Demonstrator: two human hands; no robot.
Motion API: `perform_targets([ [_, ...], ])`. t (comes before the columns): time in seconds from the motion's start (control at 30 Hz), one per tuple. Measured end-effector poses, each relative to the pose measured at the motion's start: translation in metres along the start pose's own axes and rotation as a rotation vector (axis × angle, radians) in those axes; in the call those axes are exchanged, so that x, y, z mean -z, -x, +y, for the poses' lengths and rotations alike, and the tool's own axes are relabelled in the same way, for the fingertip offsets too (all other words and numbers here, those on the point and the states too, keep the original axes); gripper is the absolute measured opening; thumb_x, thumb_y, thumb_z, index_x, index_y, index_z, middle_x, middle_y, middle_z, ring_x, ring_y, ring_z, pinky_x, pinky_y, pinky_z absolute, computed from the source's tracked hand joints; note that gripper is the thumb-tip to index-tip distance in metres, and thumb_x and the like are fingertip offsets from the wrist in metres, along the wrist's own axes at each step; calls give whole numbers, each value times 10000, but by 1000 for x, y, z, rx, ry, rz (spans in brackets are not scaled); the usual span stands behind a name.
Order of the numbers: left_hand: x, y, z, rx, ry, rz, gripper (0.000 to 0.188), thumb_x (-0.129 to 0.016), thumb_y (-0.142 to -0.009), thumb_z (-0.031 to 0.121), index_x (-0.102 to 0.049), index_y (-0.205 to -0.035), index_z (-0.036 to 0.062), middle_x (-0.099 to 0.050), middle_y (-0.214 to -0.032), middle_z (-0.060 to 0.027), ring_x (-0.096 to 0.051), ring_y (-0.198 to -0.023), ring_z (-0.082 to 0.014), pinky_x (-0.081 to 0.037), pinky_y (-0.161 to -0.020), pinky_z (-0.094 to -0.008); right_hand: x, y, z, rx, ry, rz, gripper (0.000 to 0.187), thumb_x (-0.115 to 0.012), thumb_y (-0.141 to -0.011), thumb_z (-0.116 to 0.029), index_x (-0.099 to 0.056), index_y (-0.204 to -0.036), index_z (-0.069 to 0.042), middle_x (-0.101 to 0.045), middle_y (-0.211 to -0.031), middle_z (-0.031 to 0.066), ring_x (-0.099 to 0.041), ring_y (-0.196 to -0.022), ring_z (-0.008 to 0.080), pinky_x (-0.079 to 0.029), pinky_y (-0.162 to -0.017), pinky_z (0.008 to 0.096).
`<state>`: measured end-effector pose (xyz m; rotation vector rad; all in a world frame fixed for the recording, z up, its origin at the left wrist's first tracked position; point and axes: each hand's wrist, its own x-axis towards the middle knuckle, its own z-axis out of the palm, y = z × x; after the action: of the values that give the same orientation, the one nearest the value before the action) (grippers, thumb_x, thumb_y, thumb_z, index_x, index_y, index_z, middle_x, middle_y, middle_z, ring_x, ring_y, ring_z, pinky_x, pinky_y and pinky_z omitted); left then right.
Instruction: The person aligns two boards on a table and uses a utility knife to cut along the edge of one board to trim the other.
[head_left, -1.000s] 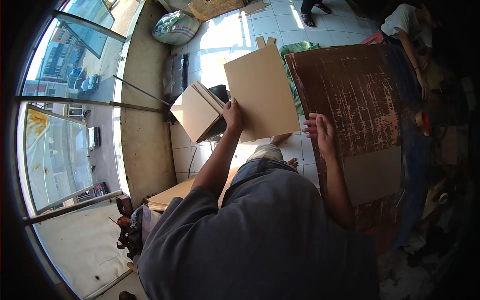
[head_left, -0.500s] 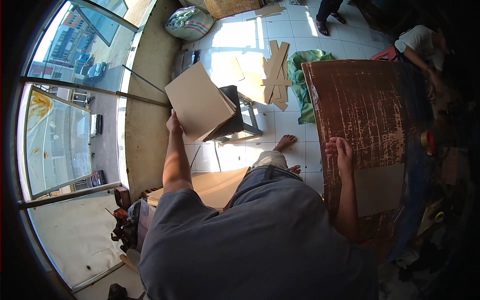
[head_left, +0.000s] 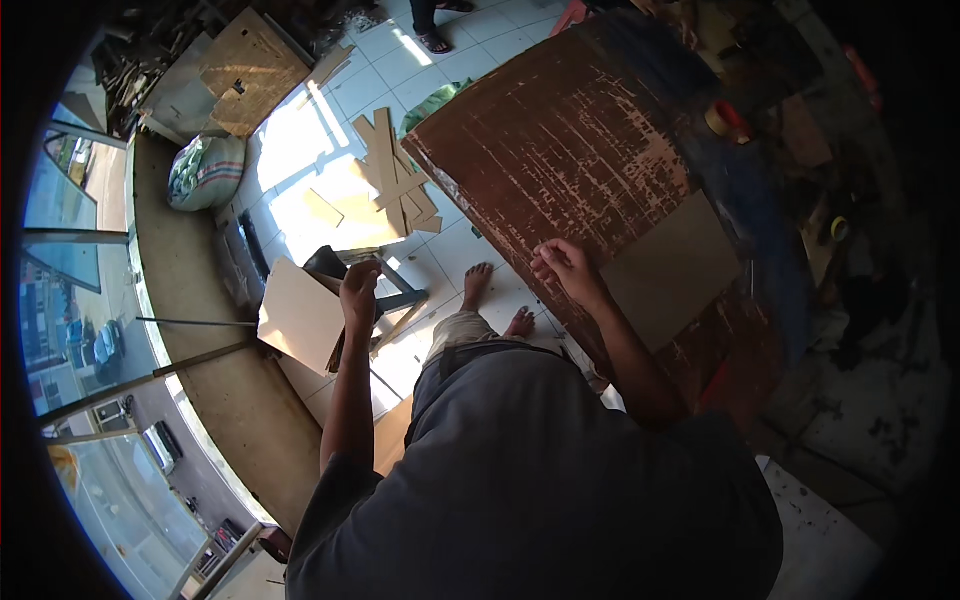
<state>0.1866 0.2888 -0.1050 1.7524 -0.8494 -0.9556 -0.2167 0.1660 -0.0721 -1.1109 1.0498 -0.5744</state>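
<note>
A stack of tan cardboard sheets [head_left: 300, 318] rests tilted on a small dark-topped stool [head_left: 400, 300] to the left. Beside the stack's right edge is my left hand [head_left: 360, 292], raised with its fingers curled in and no sheet visible in it. My right hand [head_left: 572, 272] hovers at the near left edge of a worn brown tabletop [head_left: 560, 130], fingers bent together and nothing seen in them. Just right of that hand, a single flat cardboard sheet [head_left: 675, 265] lies on the scratched tabletop.
Cardboard strips [head_left: 390, 175] are piled on the tiled floor beyond the stool. A stuffed sack [head_left: 207, 172] sits by the window wall. Tape rolls [head_left: 728, 122] lie on the right. Another person's foot [head_left: 435, 42] shows at the top.
The view has swung to the right. My left hand has come off the far-left edge of the cardboard stack to its right side. My right hand stays by the table, fingers still curled.
</note>
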Motion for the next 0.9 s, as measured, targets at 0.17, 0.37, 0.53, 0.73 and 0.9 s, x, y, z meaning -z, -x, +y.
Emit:
perform_targets([
  [0.17,-133,58,220,-227,49,-777,164,-553,-929,-24,-630,-1072,-2,-695,-1041,-82,-661,-944,-167,-496,-820,-286,16,38,-3,6,-30,176,223,-528,-1037,-229,-616,-1066,-26,-693,-897,45,-644,-762,87,-526,-665,236],
  [0.37,-187,142,380,-865,478,-1384,114,-565,-949,17,-617,-1048,-2,-709,-1034,-205,-726,-894,-284,-578,-731,-355,48,93,27,24,-91,380,220,-539,-1029,-194,-611,-1088,5,-701,-935,92,-678,-763,132,-555,-662,268],
  [0.53,-234,208,412,-1175,785,-1290,164,-599,-932,96,-665,-1012,-31,-711,-1025,-240,-729,-790,-257,-564,-606,-310,73,141,51,42,-161,557,212,-534,-1030,-190,-609,-1079,2,-704,-922,93,-680,-749,131,-545,-630,265],
  [0.73,-251,249,419,-1225,953,-1258,260,-650,-914,168,-682,-1073,-35,-704,-1095,-233,-706,-751,-186,-521,-554,-252,124,190,95,16,-205,1052,286,-600,-995,-272,-571,-1115,-14,-658,-917,101,-628,-731,152,-536,-676,301],
  [0.9,-258,259,416,-1235,827,-1284,239,-649,-929,166,-681,-1075,-21,-720,-1066,-212,-704,-755,-153,-463,-521,-224,148,202,92,-151,526,1409,578,-731,-873,-405,-497,-1201,10,-569,-1137,214,-594,-998,330,-480,-879,472],
])
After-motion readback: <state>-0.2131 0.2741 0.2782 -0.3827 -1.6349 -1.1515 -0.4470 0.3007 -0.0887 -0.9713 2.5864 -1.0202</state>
